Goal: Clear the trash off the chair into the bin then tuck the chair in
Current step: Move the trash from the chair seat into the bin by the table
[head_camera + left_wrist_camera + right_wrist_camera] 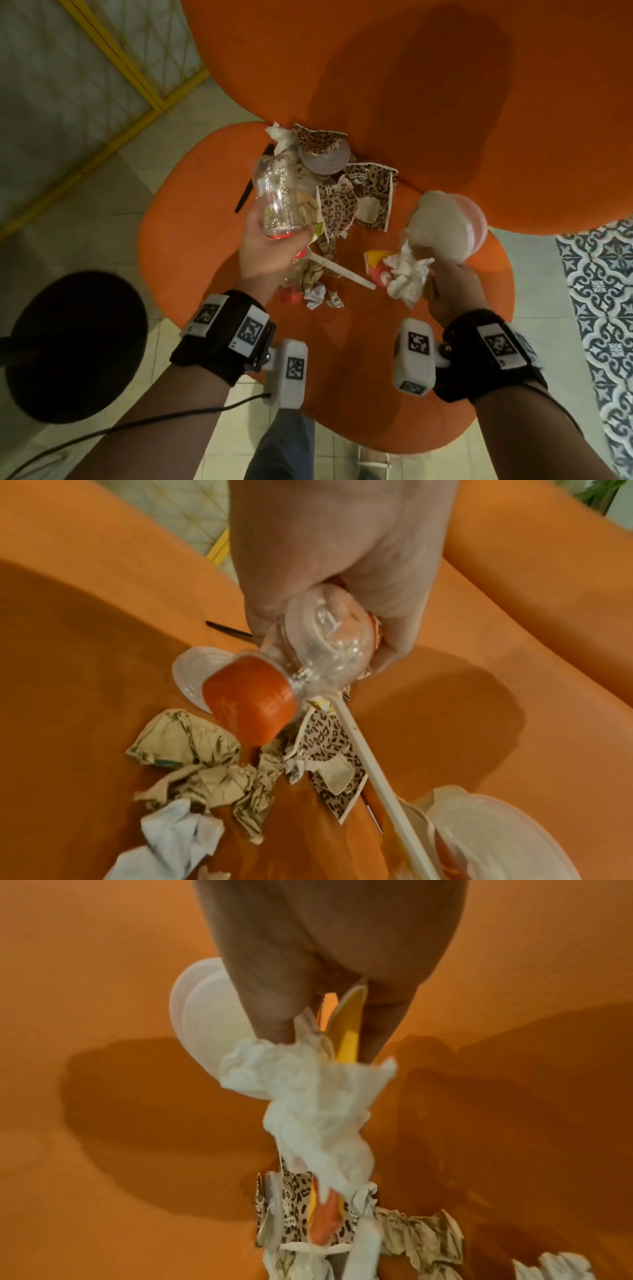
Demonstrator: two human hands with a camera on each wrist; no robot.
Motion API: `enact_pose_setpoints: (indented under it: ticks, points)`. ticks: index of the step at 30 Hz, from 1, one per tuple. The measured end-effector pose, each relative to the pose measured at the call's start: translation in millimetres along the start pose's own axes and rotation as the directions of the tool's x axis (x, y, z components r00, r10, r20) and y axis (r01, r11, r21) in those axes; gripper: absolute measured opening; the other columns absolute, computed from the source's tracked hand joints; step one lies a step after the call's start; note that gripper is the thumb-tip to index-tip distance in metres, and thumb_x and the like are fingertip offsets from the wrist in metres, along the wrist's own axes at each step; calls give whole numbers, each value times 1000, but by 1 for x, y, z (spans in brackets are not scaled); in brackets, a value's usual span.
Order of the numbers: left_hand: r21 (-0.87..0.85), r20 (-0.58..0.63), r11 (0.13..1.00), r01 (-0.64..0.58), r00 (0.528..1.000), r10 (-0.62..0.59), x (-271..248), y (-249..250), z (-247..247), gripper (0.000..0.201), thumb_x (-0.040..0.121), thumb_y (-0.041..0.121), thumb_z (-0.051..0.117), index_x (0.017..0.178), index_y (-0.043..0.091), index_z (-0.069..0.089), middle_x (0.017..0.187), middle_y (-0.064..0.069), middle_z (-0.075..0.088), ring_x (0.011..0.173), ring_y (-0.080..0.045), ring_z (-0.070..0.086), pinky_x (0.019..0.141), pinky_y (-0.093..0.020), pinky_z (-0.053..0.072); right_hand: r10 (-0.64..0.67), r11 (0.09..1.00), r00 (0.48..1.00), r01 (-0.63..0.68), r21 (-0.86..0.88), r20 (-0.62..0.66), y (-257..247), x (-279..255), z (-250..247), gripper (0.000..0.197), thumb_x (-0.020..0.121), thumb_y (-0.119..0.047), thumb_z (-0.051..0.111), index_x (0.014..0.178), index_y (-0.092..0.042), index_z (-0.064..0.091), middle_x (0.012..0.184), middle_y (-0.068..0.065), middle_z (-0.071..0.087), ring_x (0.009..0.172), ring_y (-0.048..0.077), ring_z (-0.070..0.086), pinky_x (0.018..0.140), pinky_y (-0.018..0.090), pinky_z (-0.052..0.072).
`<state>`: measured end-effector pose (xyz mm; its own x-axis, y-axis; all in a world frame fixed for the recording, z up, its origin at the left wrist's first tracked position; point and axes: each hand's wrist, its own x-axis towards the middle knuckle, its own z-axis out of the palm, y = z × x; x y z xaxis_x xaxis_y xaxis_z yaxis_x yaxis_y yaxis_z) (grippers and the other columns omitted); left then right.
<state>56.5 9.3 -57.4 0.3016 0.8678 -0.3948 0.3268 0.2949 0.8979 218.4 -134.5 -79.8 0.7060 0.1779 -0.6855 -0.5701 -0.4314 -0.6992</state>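
Observation:
Trash lies piled on the orange chair seat [191, 219]. My left hand [270, 243] grips a clear plastic bottle [279, 193] with an orange cap [250, 702], lifted above the pile. My right hand [452, 284] holds a white plastic container [445, 226] together with a crumpled white tissue [407, 277] and a yellow wrapper [349, 1031]. On the seat remain leopard-print paper pieces [342, 202], a white plastic spoon [342, 269], a clear lid [325, 157], crumpled paper balls [317, 293] and a black utensil [248, 190].
The chair's orange backrest [411, 85] rises behind the pile. A dark round stool [75, 346] stands at the left on tiled floor. A yellow-framed glass panel [113, 58] is at the far left. Patterned floor tiles [599, 308] lie at the right. No bin is in view.

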Motion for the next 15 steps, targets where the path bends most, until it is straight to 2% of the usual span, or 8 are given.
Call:
enact_pose_setpoints:
  ticks: [2,3,5,7,9,11,14,15]
  points:
    - [-29,-29,1000,-6,1000,5,-14,3,1,75,76,7,75,138,20,35,91,29,44,64,27,53,62,-3,48,-63,978,997,71,-195,48,4,-8,-12,62,86,-4,54,142,-28,37,137,12,52,125,33,47,93,29,37]
    - [-34,-47,999,-1,999,-1,-17,2,-1,76,75,9,77,137,23,35,96,26,49,76,19,59,70,-11,53,-38,990,998,45,-134,52,8,-3,-16,61,87,-5,54,141,-28,38,137,13,51,124,33,48,90,28,39]
    - [-42,-82,999,26,996,-30,-33,3,-4,81,72,16,79,138,29,34,111,23,47,95,-3,63,73,-26,56,26,991,988,-45,125,150,1,-6,-23,45,89,-6,56,131,-20,50,131,16,56,112,28,57,74,24,44]
    - [-47,-110,998,40,993,-45,-48,2,-9,84,71,21,80,138,34,31,119,20,40,105,-17,61,77,-36,55,-44,995,982,27,94,184,2,-15,-34,33,87,-12,61,120,-9,59,116,16,65,90,21,65,65,28,49]
    - [-68,-156,997,31,987,-41,-64,0,-16,84,72,22,79,139,33,31,120,18,38,114,-14,53,88,-37,51,-45,999,974,49,-9,222,2,-26,-35,39,84,-18,66,121,-11,59,111,11,67,91,24,64,75,35,52]
    - [-105,-205,994,11,978,-32,-81,-6,-28,83,73,18,78,141,30,31,123,19,40,109,-5,48,84,-23,46,-97,989,957,123,-81,273,3,-37,-35,37,82,-19,69,117,-12,61,106,8,68,89,21,65,76,33,55]
    - [-168,-263,985,30,962,-74,-112,-21,-55,84,73,18,79,141,28,31,127,16,46,97,0,57,77,-20,51,-87,985,917,137,-102,390,8,-67,-20,23,82,-19,70,103,-10,65,79,4,65,52,5,62,42,14,46]
    - [-192,-285,981,35,954,-90,-123,-29,-66,83,74,15,78,141,26,31,124,15,49,89,4,62,71,-19,54,-82,982,902,147,-122,424,13,-78,-11,18,82,-17,69,99,-11,65,76,3,64,45,2,59,39,12,43]
